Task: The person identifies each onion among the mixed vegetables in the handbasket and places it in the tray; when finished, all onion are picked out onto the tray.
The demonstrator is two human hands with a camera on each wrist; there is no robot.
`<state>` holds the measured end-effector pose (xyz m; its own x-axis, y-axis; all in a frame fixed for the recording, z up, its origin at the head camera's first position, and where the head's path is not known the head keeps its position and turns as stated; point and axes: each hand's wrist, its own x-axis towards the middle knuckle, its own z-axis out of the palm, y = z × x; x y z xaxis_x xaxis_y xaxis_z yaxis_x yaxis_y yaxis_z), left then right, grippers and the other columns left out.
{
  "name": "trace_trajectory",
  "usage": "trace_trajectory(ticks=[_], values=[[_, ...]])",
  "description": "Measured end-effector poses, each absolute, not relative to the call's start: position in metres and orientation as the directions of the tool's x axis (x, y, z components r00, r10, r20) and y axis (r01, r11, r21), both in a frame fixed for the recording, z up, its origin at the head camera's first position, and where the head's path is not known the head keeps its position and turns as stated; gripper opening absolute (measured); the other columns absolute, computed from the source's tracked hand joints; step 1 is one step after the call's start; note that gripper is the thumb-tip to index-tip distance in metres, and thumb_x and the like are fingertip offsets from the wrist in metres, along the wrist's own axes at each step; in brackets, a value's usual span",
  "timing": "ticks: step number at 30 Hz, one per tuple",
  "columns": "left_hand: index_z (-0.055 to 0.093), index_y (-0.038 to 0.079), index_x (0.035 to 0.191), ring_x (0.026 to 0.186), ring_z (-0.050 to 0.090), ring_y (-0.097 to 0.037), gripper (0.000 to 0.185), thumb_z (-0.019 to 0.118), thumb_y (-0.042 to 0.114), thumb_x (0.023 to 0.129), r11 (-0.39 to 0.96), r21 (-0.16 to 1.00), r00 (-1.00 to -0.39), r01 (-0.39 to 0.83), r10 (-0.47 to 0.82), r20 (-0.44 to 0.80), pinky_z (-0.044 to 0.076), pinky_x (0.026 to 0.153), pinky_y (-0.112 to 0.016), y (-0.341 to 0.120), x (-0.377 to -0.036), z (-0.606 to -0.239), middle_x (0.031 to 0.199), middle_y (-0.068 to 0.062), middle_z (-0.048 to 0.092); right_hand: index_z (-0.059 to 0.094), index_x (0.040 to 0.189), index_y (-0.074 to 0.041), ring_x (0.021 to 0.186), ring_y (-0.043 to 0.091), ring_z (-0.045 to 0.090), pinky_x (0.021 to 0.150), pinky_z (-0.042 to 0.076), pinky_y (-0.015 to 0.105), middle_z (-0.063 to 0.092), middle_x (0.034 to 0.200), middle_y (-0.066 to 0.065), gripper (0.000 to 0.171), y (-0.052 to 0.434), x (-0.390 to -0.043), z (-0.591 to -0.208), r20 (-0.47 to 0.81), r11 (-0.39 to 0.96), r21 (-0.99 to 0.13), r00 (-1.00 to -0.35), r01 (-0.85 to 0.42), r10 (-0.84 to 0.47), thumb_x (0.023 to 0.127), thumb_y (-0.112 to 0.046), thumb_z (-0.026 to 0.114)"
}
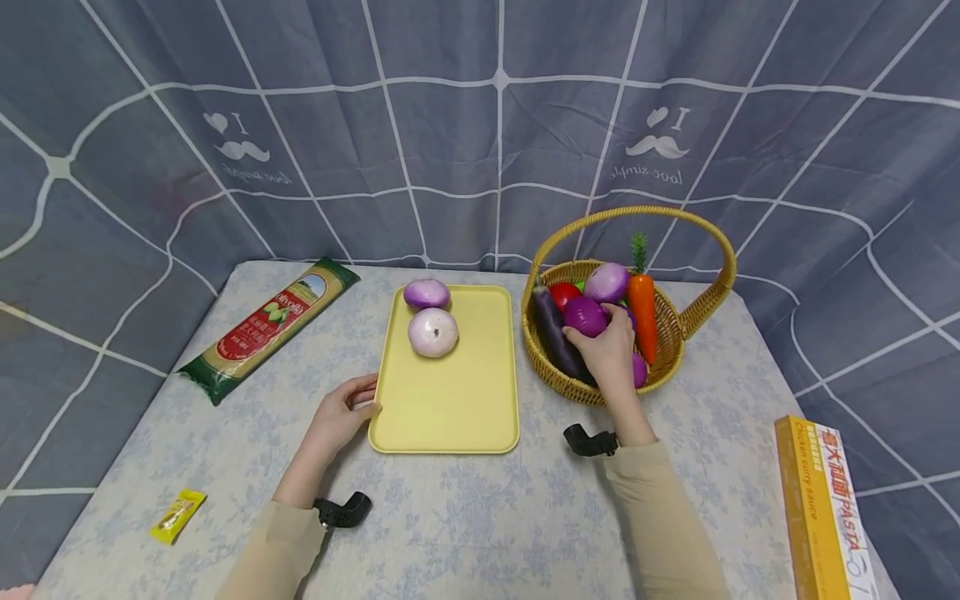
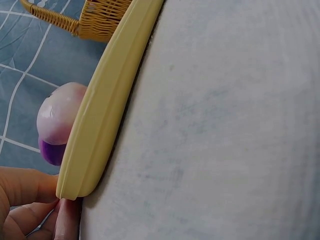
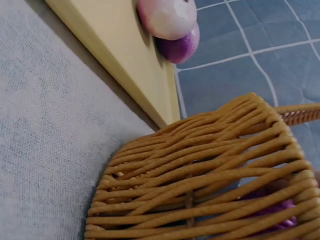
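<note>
My right hand [image 1: 611,354] reaches into a wicker basket [image 1: 551,379], thumb and fingers round a purple onion [image 1: 582,316]. In the right wrist view the basket's weave [image 3: 200,185] hides most of that onion and the hand. Beside it in the basket lie an eggplant [image 1: 557,333], a carrot [image 1: 642,312], a red tomato-like vegetable [image 1: 564,294] and a paler onion [image 1: 606,282]. With thumb and fingers, my left hand [image 1: 341,417] pinches the left edge of a yellow tray [image 1: 457,400]. A whitish onion [image 1: 433,332] and a purple-and-white onion [image 1: 427,293] sit at the tray's far left.
A pasta packet [image 1: 273,325] lies at the back left of the table, and a small yellow sachet [image 1: 177,516] at the front left. A pasta sauce box [image 1: 825,508] is by the right edge. The basket's tall handle [image 1: 637,210] arches over its contents. Behind hangs a grey-blue curtain [image 1: 450,150].
</note>
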<state>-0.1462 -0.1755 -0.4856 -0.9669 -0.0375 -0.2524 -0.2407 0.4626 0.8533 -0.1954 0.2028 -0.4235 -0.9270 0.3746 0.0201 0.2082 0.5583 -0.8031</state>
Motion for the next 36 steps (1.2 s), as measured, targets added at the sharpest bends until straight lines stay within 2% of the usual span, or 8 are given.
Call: trace_trajectory(ticks=[3, 10, 14, 22, 28, 36], values=[[0.048, 0.001, 0.143, 0.122, 0.057, -0.033, 0.05, 0.06, 0.004, 0.094, 0.461, 0.853, -0.966, -0.242, -0.035, -0.255, 0.055, 0.096, -0.037, -0.175, -0.146, -0.486, 0.133, -0.022, 0.059, 0.038, 0.143, 0.002, 0.132, 0.04, 0.043, 0.113, 0.037, 0.055, 0.043, 0.143, 0.025, 0.08, 0.204, -0.19, -0.42, 0.009, 0.523, -0.827, -0.925, 0.207, 0.38, 0.081, -0.028, 0.079], [0.047, 0.001, 0.144, 0.123, 0.056, -0.033, 0.051, 0.06, 0.004, 0.094, 0.432, 0.873, -0.967, -0.228, 0.006, -0.255, 0.055, 0.089, -0.022, -0.177, -0.145, -0.482, 0.135, -0.022, 0.057, 0.036, 0.145, -0.003, 0.13, 0.035, 0.048, 0.11, 0.043, 0.052, 0.046, 0.142, 0.02, 0.08, 0.201, -0.171, -0.403, 0.01, 0.477, -0.86, -0.928, 0.182, 0.371, 0.083, -0.031, 0.078], [0.047, 0.001, 0.144, 0.124, 0.055, -0.033, 0.051, 0.06, 0.004, 0.095, 0.426, 0.874, -0.965, -0.236, 0.006, -0.263, 0.055, 0.091, -0.024, -0.177, -0.145, -0.481, 0.136, -0.022, 0.056, 0.035, 0.147, -0.006, 0.131, 0.031, 0.048, 0.11, 0.045, 0.048, 0.046, 0.143, 0.018, 0.081, 0.194, -0.161, -0.392, 0.015, 0.427, -0.895, -0.947, 0.131, 0.322, 0.083, -0.032, 0.078], [0.046, 0.0, 0.144, 0.123, 0.055, -0.033, 0.051, 0.059, 0.003, 0.095, 0.433, 0.869, -0.964, -0.238, 0.002, -0.265, 0.055, 0.094, -0.029, -0.177, -0.144, -0.481, 0.135, -0.023, 0.056, 0.038, 0.144, -0.007, 0.127, 0.028, 0.05, 0.108, 0.047, 0.047, 0.048, 0.14, 0.015, 0.077, 0.162, -0.147, -0.383, 0.066, 0.301, -0.954, -0.982, -0.01, 0.178, 0.082, -0.021, 0.081], [0.046, 0.0, 0.144, 0.123, 0.055, -0.033, 0.051, 0.059, 0.004, 0.095, 0.436, 0.869, -0.966, -0.234, -0.005, -0.258, 0.055, 0.093, -0.029, -0.178, -0.144, -0.481, 0.135, -0.023, 0.057, 0.041, 0.143, -0.006, 0.125, 0.029, 0.054, 0.104, 0.05, 0.046, 0.052, 0.137, 0.016, 0.078, 0.126, -0.146, -0.393, 0.056, 0.265, -0.963, -0.996, -0.037, 0.063, 0.078, -0.016, 0.083], [0.046, 0.001, 0.145, 0.124, 0.055, -0.033, 0.051, 0.059, 0.004, 0.095, 0.424, 0.875, -0.965, -0.235, 0.006, -0.262, 0.054, 0.096, -0.033, -0.178, -0.143, -0.481, 0.136, -0.023, 0.056, 0.047, 0.137, -0.002, 0.122, 0.033, 0.056, 0.096, 0.054, 0.043, 0.055, 0.135, 0.016, 0.072, 0.085, -0.143, -0.433, 0.005, 0.228, -0.974, -0.999, -0.015, -0.046, 0.077, -0.015, 0.084]])
